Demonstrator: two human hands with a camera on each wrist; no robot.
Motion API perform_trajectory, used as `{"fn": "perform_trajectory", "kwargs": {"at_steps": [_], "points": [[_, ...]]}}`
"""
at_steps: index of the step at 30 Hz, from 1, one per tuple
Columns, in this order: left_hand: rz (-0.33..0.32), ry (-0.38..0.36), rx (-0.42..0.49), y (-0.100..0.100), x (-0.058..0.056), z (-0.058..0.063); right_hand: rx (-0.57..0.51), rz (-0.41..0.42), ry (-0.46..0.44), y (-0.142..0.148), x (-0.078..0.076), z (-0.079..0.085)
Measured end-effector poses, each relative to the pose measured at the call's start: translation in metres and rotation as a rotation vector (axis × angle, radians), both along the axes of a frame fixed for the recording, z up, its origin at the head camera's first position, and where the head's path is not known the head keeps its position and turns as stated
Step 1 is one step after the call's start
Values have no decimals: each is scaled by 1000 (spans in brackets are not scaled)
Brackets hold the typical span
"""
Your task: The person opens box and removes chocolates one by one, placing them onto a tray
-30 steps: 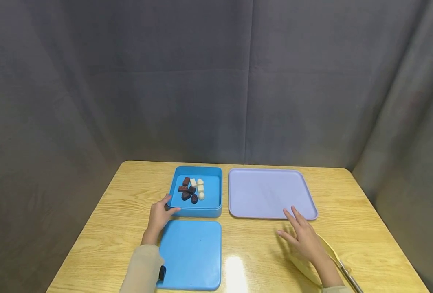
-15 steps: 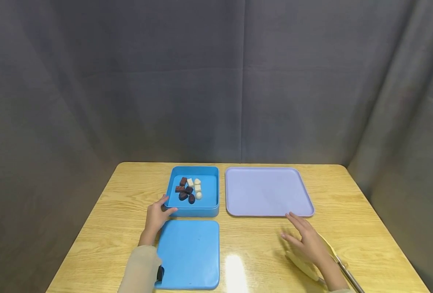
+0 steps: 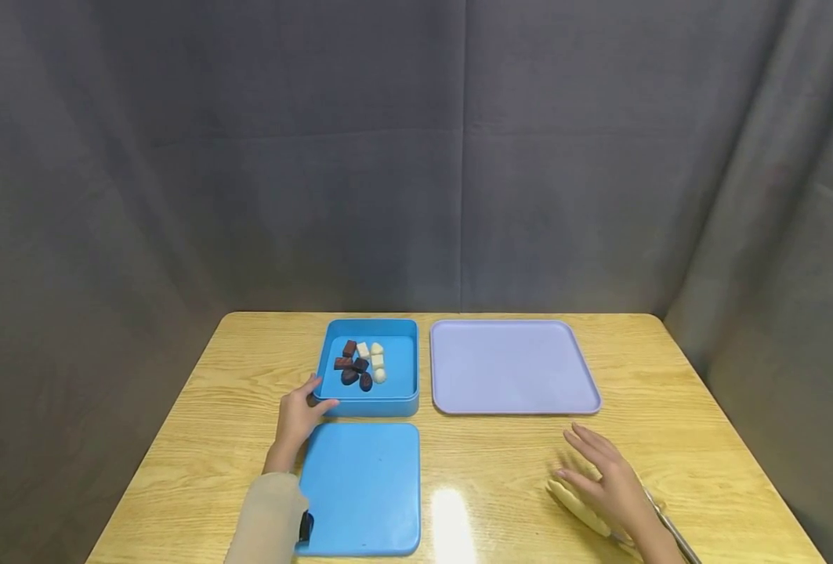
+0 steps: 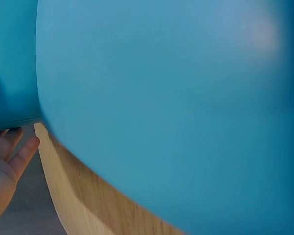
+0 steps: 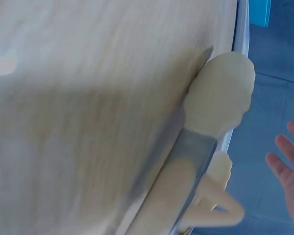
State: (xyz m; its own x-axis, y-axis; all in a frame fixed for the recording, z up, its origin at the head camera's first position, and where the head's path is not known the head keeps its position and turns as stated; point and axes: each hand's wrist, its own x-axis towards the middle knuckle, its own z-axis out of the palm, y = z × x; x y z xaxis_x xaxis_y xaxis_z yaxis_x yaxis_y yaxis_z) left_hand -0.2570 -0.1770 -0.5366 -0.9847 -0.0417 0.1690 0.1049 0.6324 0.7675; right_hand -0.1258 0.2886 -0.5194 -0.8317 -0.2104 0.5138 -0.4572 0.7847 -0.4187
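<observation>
My left hand [image 3: 296, 415] holds the near left corner of a blue box [image 3: 377, 408], thumb on its front wall and fingers along its left side. Dark and white chocolates [image 3: 361, 365] lie grouped inside. In the left wrist view, part of the hand [image 4: 5, 169] shows beside the box's wall [image 4: 17, 73]. My right hand [image 3: 606, 478], fingers spread and holding nothing, is over a pair of tongs [image 3: 578, 507] with pale yellow scalloped heads and metal arms. The right wrist view shows the tongs' head [image 5: 220, 93] large, and the fingers [image 5: 286, 144] apart from it.
A flat blue lid [image 3: 363, 489] lies in front of the box, partly under the left sleeve. To the box's right is a lilac tray [image 3: 515, 368] with a raised rim. A grey curtain [image 3: 416, 157] hangs behind the wooden table [image 3: 487, 486].
My right hand has drawn back from the tray's near edge, toward the right and nearer to me, over the tongs. The left hand stays at the box corner; the head view has shifted slightly.
</observation>
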Motion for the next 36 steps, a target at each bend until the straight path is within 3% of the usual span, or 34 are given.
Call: {"fn": "perform_trajectory", "kwargs": {"at_steps": [26, 33, 36], "points": [[4, -20, -4, -3, -1, -1, 12, -53, 125, 38, 42, -20], [-6, -13, -1, -1, -1, -1, 62, -124, 83, 47, 56, -24], [-5, -14, -2, 0, -1, -1, 63, -132, 106, 54, 60, -31]]}}
